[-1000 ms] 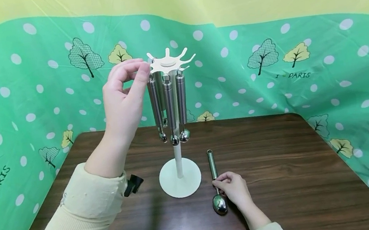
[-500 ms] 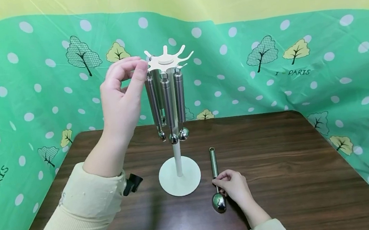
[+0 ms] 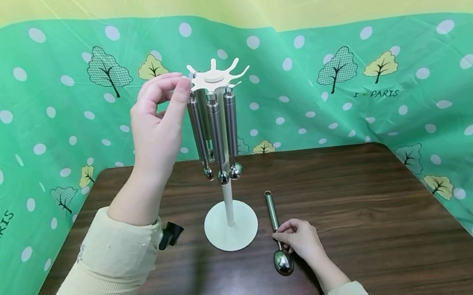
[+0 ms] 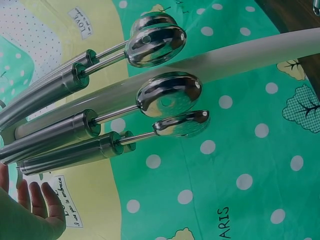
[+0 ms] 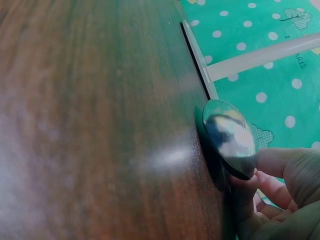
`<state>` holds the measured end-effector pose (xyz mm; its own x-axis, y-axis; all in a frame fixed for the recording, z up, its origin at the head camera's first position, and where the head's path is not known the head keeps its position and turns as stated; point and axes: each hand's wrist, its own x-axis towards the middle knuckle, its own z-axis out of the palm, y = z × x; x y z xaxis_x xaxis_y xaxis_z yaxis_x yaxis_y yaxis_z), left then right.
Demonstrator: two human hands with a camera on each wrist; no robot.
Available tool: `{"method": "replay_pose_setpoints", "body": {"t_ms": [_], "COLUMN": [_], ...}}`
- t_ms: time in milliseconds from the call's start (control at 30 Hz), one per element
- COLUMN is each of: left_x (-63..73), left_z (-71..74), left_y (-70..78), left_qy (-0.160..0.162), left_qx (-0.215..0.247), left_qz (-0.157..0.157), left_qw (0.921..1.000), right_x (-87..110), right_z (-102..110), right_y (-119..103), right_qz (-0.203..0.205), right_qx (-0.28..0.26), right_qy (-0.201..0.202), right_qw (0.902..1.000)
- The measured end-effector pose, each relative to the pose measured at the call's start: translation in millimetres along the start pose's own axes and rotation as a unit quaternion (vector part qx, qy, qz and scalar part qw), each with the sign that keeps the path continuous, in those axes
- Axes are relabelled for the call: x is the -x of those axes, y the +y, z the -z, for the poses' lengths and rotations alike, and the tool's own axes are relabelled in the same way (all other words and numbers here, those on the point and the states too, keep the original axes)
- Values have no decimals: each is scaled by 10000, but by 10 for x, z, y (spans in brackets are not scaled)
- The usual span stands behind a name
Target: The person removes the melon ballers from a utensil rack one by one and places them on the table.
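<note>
A white utensil rack (image 3: 214, 77) with a ring of hooks stands upright on a round base (image 3: 232, 237). Several steel spoons (image 3: 215, 125) hang from its left and front hooks, bowls downward. My left hand (image 3: 155, 121) is raised to the rack's left side, thumb and forefinger pinching the end of a hook. The other fingers curl behind and partly hide it. To the right of the base, a larger steel spoon (image 3: 283, 263) lies on the table. My right hand (image 3: 304, 242) pinches it at the thin neck; its bowl (image 5: 230, 137) shows rounded side up.
The dark wooden table (image 3: 363, 220) carries the rack and the spoon. Behind and around it hangs a green and yellow cloth (image 3: 305, 123) printed with dots and trees. A black wrist device (image 3: 170, 236) sits at the left cuff.
The spoon under my right hand swings slightly at its handle end, right and then back left. My left hand keeps its place at the rack. The head view shifts a little.
</note>
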<state>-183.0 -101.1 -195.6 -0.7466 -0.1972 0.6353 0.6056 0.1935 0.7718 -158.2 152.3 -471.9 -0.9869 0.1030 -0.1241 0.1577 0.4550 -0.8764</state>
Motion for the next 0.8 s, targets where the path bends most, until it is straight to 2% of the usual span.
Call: {"method": "replay_pose_setpoints", "body": {"t_ms": [500,600,800], "left_x": [-9,-9,-7], "left_z": [-3,4,6], "left_y": [-9,-3,19], "left_qy": [-53,-62,-110], "left_qx": [34,29,25], "left_qz": [-79,-98,-54], "left_qw": [9999,9999,9999], "right_x": [-5,-9,-34], "right_z": [61,109,168], "right_y": [-16,-64,-270], "right_qz": [-28,27,134], "right_qx": [-225,-278,-777], "right_qy": [-29,40,32], "right_qw": [9997,9996,9969]}}
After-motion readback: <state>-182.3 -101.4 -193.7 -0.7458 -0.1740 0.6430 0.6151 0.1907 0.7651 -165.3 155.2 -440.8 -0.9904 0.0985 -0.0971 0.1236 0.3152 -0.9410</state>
